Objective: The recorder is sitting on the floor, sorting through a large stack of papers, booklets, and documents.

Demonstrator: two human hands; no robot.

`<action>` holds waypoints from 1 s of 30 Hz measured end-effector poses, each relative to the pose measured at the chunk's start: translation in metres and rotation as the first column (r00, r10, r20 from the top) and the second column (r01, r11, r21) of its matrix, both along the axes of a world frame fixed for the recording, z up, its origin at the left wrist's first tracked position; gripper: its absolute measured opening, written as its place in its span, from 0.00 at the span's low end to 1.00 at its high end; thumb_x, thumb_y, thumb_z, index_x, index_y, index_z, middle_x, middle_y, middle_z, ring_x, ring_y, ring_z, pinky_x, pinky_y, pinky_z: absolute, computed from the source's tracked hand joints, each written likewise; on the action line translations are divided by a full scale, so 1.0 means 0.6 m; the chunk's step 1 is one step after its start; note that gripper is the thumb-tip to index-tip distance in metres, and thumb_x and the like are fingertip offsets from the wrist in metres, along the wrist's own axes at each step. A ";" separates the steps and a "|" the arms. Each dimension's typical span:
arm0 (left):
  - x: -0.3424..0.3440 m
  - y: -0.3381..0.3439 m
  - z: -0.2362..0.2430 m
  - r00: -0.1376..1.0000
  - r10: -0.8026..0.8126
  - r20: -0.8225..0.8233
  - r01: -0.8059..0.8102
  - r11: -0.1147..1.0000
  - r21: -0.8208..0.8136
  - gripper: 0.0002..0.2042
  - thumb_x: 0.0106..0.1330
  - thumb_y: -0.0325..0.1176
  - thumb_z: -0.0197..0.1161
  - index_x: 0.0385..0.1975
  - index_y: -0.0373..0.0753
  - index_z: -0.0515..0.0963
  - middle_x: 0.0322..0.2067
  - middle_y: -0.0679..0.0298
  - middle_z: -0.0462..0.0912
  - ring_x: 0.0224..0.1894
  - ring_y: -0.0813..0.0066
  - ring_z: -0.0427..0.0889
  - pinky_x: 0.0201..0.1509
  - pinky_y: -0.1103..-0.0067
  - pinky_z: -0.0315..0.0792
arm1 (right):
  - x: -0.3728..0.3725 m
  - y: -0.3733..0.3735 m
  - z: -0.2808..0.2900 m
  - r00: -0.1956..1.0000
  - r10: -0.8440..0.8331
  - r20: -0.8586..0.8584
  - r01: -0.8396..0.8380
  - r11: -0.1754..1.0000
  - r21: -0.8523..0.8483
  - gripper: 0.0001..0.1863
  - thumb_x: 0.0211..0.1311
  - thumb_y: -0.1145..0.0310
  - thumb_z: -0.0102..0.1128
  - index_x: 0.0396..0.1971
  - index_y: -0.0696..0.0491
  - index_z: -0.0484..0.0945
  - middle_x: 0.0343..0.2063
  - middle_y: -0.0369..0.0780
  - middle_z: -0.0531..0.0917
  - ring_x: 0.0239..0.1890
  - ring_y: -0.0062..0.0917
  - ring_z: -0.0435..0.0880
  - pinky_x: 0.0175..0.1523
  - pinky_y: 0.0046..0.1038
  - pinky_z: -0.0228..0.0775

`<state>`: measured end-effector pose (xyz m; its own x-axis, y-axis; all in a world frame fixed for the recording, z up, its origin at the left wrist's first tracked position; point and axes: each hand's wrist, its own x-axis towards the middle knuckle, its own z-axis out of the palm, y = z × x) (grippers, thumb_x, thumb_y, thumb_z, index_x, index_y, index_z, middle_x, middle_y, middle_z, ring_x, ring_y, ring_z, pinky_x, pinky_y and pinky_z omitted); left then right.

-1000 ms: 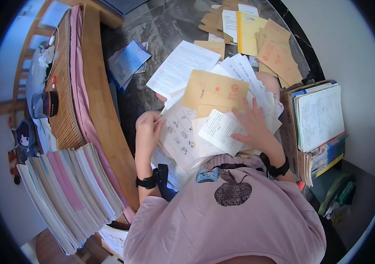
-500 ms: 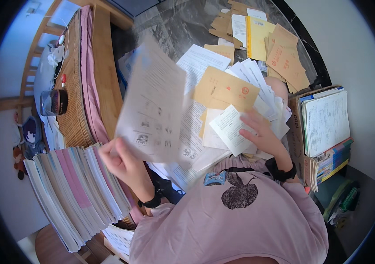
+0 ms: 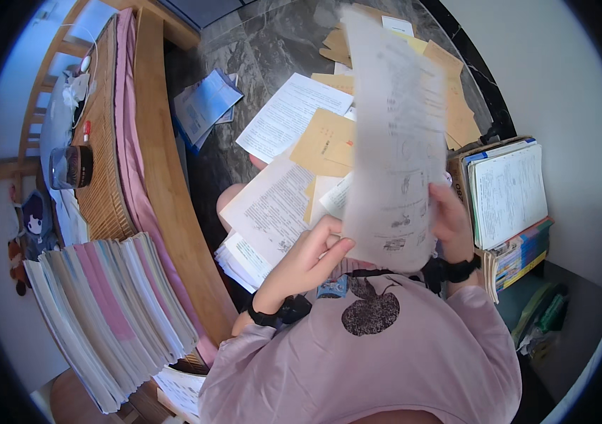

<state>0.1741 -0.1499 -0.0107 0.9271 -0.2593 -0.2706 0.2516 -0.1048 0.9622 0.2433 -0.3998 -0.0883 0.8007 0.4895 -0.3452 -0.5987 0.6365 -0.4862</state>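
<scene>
A large printed paper sheet [image 3: 400, 155] stands raised in front of me, blurred by motion. My left hand [image 3: 315, 256] is closed at its lower left edge, thumb and fingers pinching there. On the opposite edge my right hand [image 3: 451, 218] grips it, partly hidden by the paper. Behind the sheet, a brown envelope [image 3: 323, 138] lies on spread papers over my lap. To its left rests another printed page [image 3: 273, 205], with a further white page [image 3: 290, 113] beyond. A small handwritten slip [image 3: 336, 198] is half covered by the raised sheet.
Blue booklets [image 3: 209, 106] lie on the marble floor [image 3: 266, 42] by the wooden bed edge [image 3: 156, 127]. Brown envelopes [image 3: 462, 116] lie at the far right. A box of books and papers [image 3: 509, 191] stands on the right. A tall paper stack [image 3: 114, 311] is at the left.
The printed sheet has swung from left to right, now covering the far-right envelopes. My left hand moved right with it, and my right hand took its right edge. The blue booklets are uncovered.
</scene>
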 end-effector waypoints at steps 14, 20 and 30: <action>-0.001 0.217 -0.195 0.964 0.172 0.203 -0.259 0.433 0.864 0.29 0.47 0.27 0.64 0.51 0.31 0.62 0.47 0.48 0.68 0.51 0.51 0.65 0.55 0.67 0.60 | -0.091 -0.330 -0.058 0.695 -0.650 0.309 0.543 0.193 -0.817 0.29 0.53 0.74 0.54 0.54 0.66 0.56 0.52 0.47 0.67 0.52 0.32 0.69 0.55 0.27 0.60; 0.005 0.208 -0.146 0.944 0.248 0.216 -0.315 0.487 0.815 0.12 0.53 0.28 0.59 0.35 0.27 0.71 0.32 0.47 0.74 0.37 0.52 0.74 0.42 0.71 0.67 | -0.118 -0.358 -0.141 0.805 -0.290 0.518 0.320 -0.522 -0.790 0.50 0.41 0.70 0.63 0.61 0.63 0.38 0.56 0.55 0.58 0.58 0.42 0.59 0.61 0.31 0.50; -0.003 0.146 -0.005 0.754 0.354 0.553 -0.655 0.467 0.594 0.06 0.60 0.29 0.56 0.32 0.31 0.72 0.18 0.59 0.73 0.20 0.83 0.67 0.25 0.85 0.63 | -0.069 -0.212 -0.041 0.961 0.085 0.262 0.258 -0.606 -0.752 0.31 0.55 0.53 0.54 0.56 0.51 0.62 0.61 0.57 0.48 0.65 0.47 0.41 0.65 0.39 0.35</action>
<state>0.1723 -0.0622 -0.0139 0.8821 0.4261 0.2008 0.2122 -0.7399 0.6383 0.2019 -0.5271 -0.1129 0.8634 -0.5019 0.0505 -0.4574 -0.8211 -0.3414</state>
